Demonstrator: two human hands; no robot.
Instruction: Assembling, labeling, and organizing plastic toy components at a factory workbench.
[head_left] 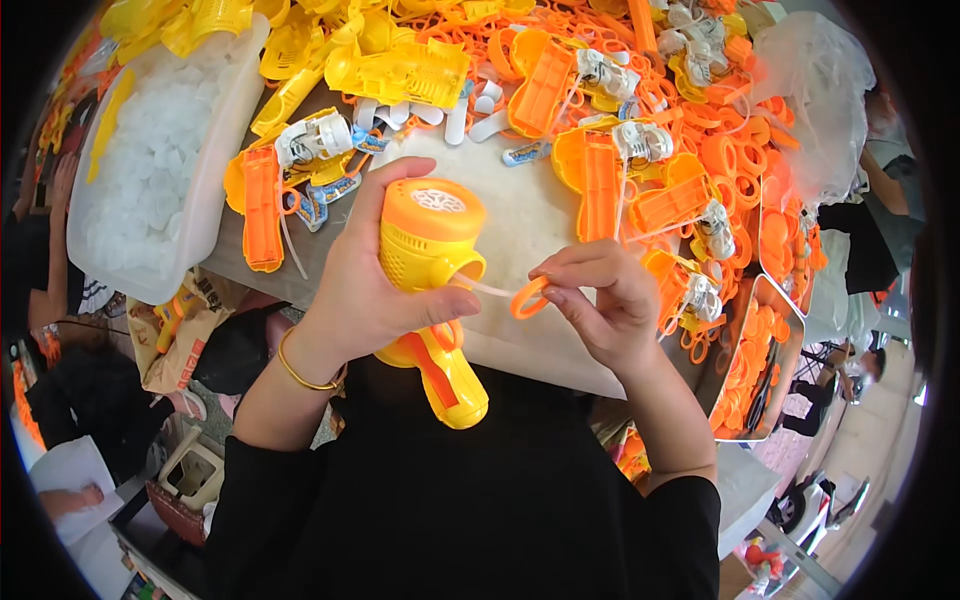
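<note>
My left hand point(365, 285) is wrapped round a yellow and orange toy bubble gun point(425, 250), its round orange cap with a white grille uppermost and its handle slanting down toward me. A short open nozzle on the gun points right. Between the thumb and fingers of my right hand point(600, 305) is a small orange ring point(530, 298), pinched just right of the nozzle. A thin pale tube point(487, 288) runs from the nozzle area to the ring. Whether the ring is joined to the tube's end cannot be made out.
Part-assembled gun halves with orange boxes point(263, 205) lie beyond my hands on both sides. A white tub point(205, 215) of translucent pieces stands left. Loose orange parts heap at the back right, near a metal tray point(790, 375). Other people sit at the sides.
</note>
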